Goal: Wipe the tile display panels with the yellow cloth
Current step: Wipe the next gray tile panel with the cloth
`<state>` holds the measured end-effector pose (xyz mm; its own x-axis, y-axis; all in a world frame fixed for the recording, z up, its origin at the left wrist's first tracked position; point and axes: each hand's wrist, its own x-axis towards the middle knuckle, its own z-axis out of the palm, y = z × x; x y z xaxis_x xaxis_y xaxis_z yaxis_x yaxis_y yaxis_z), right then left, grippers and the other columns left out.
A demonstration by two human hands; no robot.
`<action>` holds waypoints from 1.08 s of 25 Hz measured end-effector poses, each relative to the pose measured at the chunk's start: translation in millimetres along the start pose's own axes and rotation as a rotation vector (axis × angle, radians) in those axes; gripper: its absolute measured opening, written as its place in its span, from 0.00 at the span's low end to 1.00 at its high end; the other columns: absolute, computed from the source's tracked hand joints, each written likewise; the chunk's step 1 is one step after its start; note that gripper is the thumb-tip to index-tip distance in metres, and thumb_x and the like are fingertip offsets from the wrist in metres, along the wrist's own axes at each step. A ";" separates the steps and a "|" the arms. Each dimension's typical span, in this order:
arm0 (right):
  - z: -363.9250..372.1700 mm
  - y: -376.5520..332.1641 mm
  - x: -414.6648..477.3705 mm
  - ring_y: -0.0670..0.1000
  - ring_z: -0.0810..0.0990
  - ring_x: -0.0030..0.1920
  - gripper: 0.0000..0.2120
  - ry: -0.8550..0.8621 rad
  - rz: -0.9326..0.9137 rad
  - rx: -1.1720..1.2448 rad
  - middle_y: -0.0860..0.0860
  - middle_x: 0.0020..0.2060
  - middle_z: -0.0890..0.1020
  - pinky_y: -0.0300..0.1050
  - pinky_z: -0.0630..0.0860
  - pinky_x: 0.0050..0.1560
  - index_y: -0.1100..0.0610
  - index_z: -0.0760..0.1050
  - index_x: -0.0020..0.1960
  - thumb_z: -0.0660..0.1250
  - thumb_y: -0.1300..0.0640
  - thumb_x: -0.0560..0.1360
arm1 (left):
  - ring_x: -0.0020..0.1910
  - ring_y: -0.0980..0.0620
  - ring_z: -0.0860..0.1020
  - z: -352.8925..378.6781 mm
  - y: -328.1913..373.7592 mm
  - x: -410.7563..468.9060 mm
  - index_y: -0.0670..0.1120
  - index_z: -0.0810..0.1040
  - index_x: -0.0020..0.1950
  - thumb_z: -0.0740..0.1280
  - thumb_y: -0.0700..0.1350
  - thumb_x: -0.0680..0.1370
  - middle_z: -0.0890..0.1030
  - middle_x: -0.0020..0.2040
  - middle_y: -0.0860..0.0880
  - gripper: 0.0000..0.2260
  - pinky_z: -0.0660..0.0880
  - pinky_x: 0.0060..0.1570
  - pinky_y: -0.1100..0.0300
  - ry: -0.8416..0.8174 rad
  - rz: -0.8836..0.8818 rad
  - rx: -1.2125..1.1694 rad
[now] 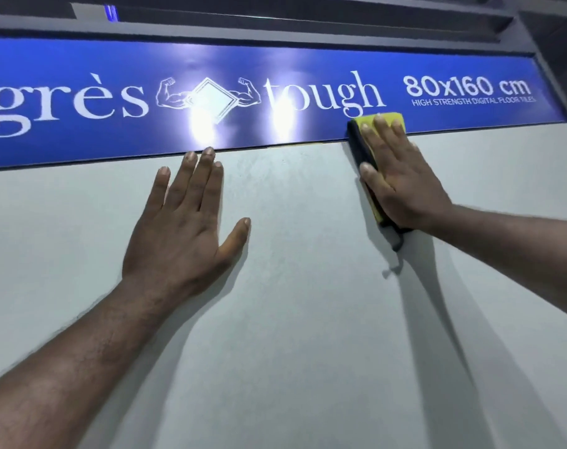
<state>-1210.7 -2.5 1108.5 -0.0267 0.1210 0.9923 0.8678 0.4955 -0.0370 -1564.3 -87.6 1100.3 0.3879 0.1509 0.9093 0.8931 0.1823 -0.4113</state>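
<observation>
A large pale grey tile display panel [292, 319] fills most of the view. My right hand [402, 176] lies flat with straight fingers on the yellow cloth [366, 124], pressing it against the panel's top edge where it meets the blue sign. The cloth has a dark edge and shows above and left of the hand; the rest is hidden under the palm. My left hand [185, 225] rests flat on the panel with fingers spread, its fingertips reaching the sign's lower edge, and holds nothing.
A glossy blue sign [81, 59] with white lettering "grès tough 80x160 cm" runs across the top, with bright light reflections on it. A dark grey frame [308, 24] sits above it and runs down the right side.
</observation>
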 end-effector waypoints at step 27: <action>-18.5 160.8 -1.6 0.47 0.36 0.85 0.32 -0.030 -0.170 -0.030 0.46 0.86 0.41 0.55 0.43 0.85 0.48 0.41 0.87 0.47 0.42 0.87 | 0.88 0.49 0.48 27.3 159.7 82.1 0.43 0.49 0.89 0.44 0.73 0.84 0.49 0.89 0.47 0.44 0.45 0.87 0.47 0.026 0.036 0.013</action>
<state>-1061.9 61.1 1103.1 -0.1891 0.0633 0.9799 0.8637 0.4856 0.1353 -1396.1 -19.5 1107.5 0.4259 0.1321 0.8951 0.8754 0.1898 -0.4445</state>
